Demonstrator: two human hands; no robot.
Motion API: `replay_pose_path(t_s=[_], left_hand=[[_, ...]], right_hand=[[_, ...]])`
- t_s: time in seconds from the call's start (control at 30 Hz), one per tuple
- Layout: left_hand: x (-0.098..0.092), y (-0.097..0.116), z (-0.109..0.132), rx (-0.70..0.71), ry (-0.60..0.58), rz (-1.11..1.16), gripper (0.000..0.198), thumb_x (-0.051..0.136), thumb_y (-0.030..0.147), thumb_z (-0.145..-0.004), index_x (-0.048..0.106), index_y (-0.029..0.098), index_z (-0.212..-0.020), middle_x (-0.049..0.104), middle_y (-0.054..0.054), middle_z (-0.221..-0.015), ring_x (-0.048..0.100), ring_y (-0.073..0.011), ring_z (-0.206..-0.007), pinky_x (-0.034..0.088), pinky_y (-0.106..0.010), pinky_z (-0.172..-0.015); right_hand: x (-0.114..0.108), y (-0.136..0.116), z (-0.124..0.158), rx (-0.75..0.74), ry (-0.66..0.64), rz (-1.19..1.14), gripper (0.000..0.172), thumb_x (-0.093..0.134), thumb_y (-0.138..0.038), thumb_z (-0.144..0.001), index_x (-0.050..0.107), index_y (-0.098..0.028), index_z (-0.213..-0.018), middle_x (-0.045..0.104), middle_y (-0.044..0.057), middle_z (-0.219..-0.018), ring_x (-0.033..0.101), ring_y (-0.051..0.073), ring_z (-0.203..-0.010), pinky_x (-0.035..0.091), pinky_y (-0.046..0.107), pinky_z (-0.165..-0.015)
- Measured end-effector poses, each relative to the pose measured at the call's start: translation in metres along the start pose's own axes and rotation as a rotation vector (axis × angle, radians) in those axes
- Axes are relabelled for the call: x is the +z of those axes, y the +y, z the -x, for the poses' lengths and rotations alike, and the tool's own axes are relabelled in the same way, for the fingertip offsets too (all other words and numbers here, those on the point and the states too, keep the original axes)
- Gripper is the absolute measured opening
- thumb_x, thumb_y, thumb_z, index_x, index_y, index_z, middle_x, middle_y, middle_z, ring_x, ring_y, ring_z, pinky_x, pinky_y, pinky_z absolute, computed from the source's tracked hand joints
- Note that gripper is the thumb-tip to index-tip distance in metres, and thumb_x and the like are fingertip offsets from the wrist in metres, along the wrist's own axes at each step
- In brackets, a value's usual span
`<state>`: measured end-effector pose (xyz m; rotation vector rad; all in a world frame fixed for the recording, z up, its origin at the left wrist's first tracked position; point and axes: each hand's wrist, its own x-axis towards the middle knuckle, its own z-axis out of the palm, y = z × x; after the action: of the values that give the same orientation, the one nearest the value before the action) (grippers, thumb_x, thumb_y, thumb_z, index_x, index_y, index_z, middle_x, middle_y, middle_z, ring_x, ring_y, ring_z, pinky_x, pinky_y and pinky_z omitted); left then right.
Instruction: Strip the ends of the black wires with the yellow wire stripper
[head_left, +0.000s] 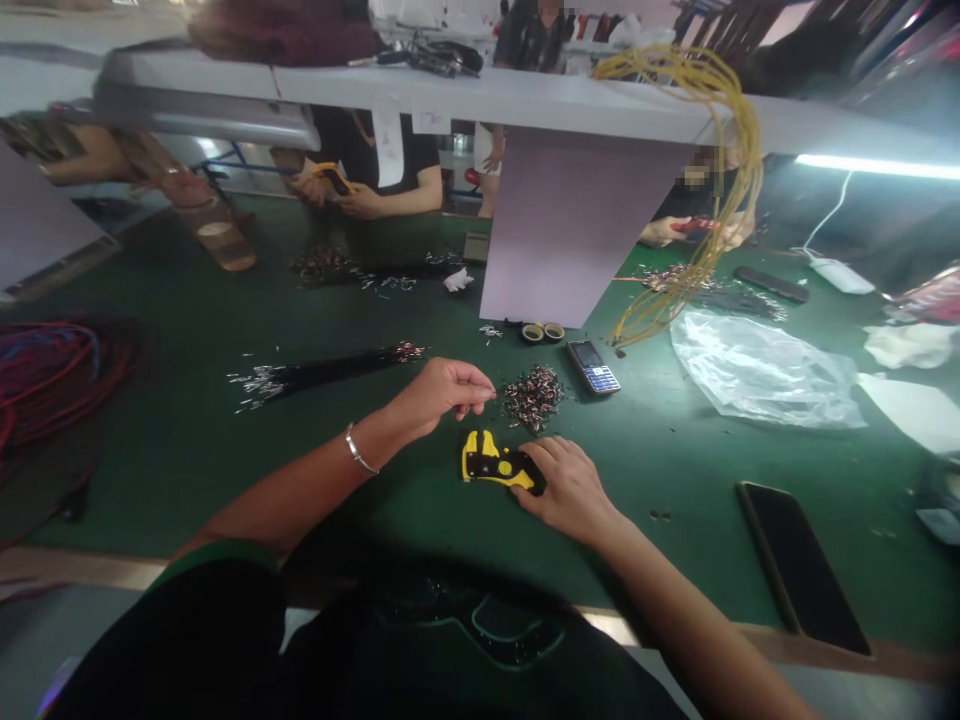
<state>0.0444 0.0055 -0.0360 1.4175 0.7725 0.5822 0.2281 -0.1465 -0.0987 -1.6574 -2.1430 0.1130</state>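
Note:
My left hand [442, 392] hovers over the green table [187, 440] with its fingers pinched together on something small that I cannot make out, just left of a heap of small metal terminals [532, 398]. My right hand [566, 485] lies on the table and grips the handle of a yellow and black crimping tool [491, 464], whose jaws point left. A bundle of black wires with metal ends [322, 373] lies further left on the table.
A small keypad phone [592, 366] and two tape rolls [543, 331] lie behind the heap. A smartphone [799, 565] lies at the right front edge. A clear plastic bag [757, 375], hanging yellow wires [720, 180] and red cable coils [52, 375] flank me. Other people sit opposite.

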Motion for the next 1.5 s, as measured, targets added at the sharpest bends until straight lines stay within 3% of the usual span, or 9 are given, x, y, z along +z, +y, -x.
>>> replay_pose_path(t_s=[0.23,0.4,0.57,0.7,0.97,1.07,1.27,1.4,1.5], left_hand=[[0.005,0.000,0.003,-0.022,-0.018,-0.068,0.010,0.070,0.022,-0.068,0.069,0.013,-0.071,0.061,-0.001,-0.054,0.047,-0.0064,-0.045,0.034,-0.023,-0.043],[0.015,-0.005,0.006,-0.033,-0.065,-0.168,0.010,0.069,0.023,-0.070,0.069,0.013,-0.072,0.062,0.000,-0.054,0.045,-0.0056,-0.045,0.035,-0.022,-0.044],[0.029,-0.012,0.013,0.014,-0.162,-0.332,0.010,0.064,0.021,-0.074,0.070,0.013,-0.073,0.063,0.000,-0.058,0.053,-0.0073,-0.053,0.041,-0.020,-0.052],[0.039,-0.017,0.019,-0.014,-0.247,-0.394,0.012,0.060,0.017,-0.074,0.072,0.012,-0.074,0.062,0.000,-0.056,0.053,-0.0082,-0.052,0.041,-0.020,-0.052],[0.043,-0.018,0.023,0.004,-0.269,-0.442,0.015,0.057,0.012,-0.073,0.072,0.013,-0.075,0.062,0.002,-0.056,0.054,-0.0085,-0.052,0.040,-0.018,-0.051],[0.047,-0.021,0.027,0.049,-0.260,-0.490,0.016,0.058,0.009,-0.071,0.072,0.014,-0.073,0.062,0.002,-0.054,0.054,-0.0088,-0.052,0.039,-0.019,-0.052],[0.052,-0.032,0.030,0.274,-0.281,-0.673,0.017,0.055,0.006,-0.074,0.069,0.014,-0.068,0.067,-0.001,-0.065,0.058,-0.0103,-0.061,0.040,-0.021,-0.060],[0.051,-0.030,0.030,0.321,-0.304,-0.779,0.017,0.055,0.009,-0.080,0.070,0.016,-0.077,0.070,-0.002,-0.073,0.061,-0.0122,-0.069,0.041,-0.023,-0.066],[0.051,-0.024,0.033,0.465,-0.255,-0.989,0.015,0.055,0.016,-0.084,0.069,0.016,-0.082,0.071,-0.005,-0.086,0.062,-0.0174,-0.082,0.042,-0.028,-0.073]], right_hand=[[-0.008,0.004,-0.002,-0.002,-0.025,-0.127,0.030,0.064,-0.028,-0.079,0.063,-0.016,-0.107,0.066,0.011,-0.098,0.060,0.028,-0.093,0.049,0.043,-0.083],[-0.010,0.004,-0.003,0.069,0.138,-0.308,0.023,0.058,-0.028,-0.087,0.063,-0.019,-0.107,0.068,0.011,-0.102,0.063,0.027,-0.096,0.051,0.043,-0.086],[-0.012,-0.001,-0.003,0.134,0.217,-0.564,0.019,0.056,-0.029,-0.091,0.062,-0.022,-0.108,0.070,0.005,-0.097,0.067,0.020,-0.086,0.054,0.035,-0.082],[-0.011,-0.003,-0.001,0.085,0.206,-0.565,0.016,0.051,-0.027,-0.094,0.066,-0.022,-0.096,0.071,0.004,-0.086,0.067,0.019,-0.078,0.054,0.032,-0.073],[-0.007,-0.004,-0.001,0.092,0.247,-0.501,0.015,0.052,-0.022,-0.087,0.066,-0.022,-0.080,0.069,0.002,-0.072,0.065,0.017,-0.064,0.051,0.028,-0.062],[-0.005,-0.006,-0.002,0.070,0.292,-0.459,0.014,0.053,-0.019,-0.083,0.064,-0.021,-0.075,0.067,0.002,-0.068,0.063,0.017,-0.059,0.050,0.027,-0.058],[-0.002,-0.009,-0.004,0.020,0.361,-0.394,0.015,0.051,-0.015,-0.079,0.061,-0.020,-0.069,0.063,0.001,-0.061,0.059,0.015,-0.052,0.045,0.025,-0.051],[-0.003,-0.007,-0.004,0.058,0.366,-0.373,0.015,0.050,-0.015,-0.077,0.060,-0.021,-0.067,0.063,0.001,-0.061,0.059,0.015,-0.052,0.046,0.025,-0.052],[-0.004,-0.005,-0.003,0.104,0.362,-0.377,0.014,0.050,-0.017,-0.076,0.060,-0.021,-0.066,0.062,0.000,-0.059,0.057,0.015,-0.051,0.045,0.025,-0.051]])
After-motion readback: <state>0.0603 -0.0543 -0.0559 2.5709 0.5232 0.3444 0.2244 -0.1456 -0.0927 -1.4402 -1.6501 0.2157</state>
